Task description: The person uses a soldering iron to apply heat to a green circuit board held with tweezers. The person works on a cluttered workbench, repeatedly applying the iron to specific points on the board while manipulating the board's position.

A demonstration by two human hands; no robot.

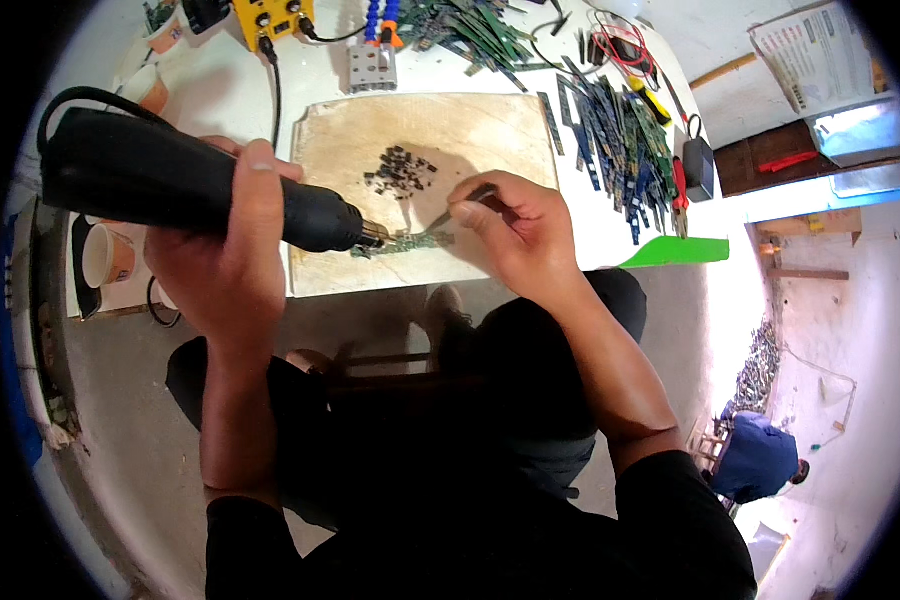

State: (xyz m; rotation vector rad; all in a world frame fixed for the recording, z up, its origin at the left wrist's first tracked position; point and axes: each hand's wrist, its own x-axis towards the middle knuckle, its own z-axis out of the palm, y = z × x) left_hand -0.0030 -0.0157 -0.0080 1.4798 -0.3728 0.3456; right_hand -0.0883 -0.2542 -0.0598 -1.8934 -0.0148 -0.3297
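Observation:
My left hand (225, 255) is wrapped round a black hot air gun (130, 172), its metal nozzle pointing right. Just past the nozzle lies a narrow green circuit board strip (410, 245), flat on a pale wooden board (335, 130). In my right hand (525, 235), thumb and fingers pinch dark tweezers (482, 193), whose tips slant down to the strip. Whether the tips grip a part is too small to tell. A loose pile of small black chips (400, 172) sits on the board beyond the strip.
Many circuit board strips lie heaped at the back (460, 35) and right (610, 140). A yellow soldering station (275, 18) stands at the back left, its black cable (275, 95) hanging forward. Paper cups (108, 255) line the left edge. A person in blue (758, 458) sits far right.

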